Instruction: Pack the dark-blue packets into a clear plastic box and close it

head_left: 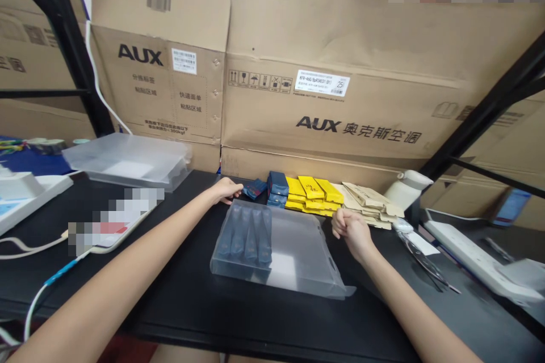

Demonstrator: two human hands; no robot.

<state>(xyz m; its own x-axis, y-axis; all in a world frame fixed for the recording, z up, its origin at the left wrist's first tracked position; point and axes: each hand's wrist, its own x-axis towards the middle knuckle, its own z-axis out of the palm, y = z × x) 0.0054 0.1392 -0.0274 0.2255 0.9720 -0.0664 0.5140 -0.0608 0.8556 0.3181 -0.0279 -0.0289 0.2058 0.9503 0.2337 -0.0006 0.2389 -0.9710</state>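
My left hand point(227, 190) is closed, its fingertips pinching the left end of a small dark blue packet point(256, 188). That packet lies tilted beside a stack of dark blue packets point(277, 182). In front is a clear plastic box point(304, 238), with several long dark blue packets point(244, 235) side by side in its left part. My right hand point(351, 229) is curled closed past the box's right edge, with nothing visible in it. Close to it are stacked yellow packets point(315, 188) and beige packets point(366, 198).
A second clear plastic box point(128, 159) stands at the back left, near a phone point(123, 221) with a cable. To the right are a white bottle point(406, 190), glasses point(421, 258) and a white power strip point(477, 258). Cardboard sheets point(264, 108) wall off the black table's back point(179, 300).
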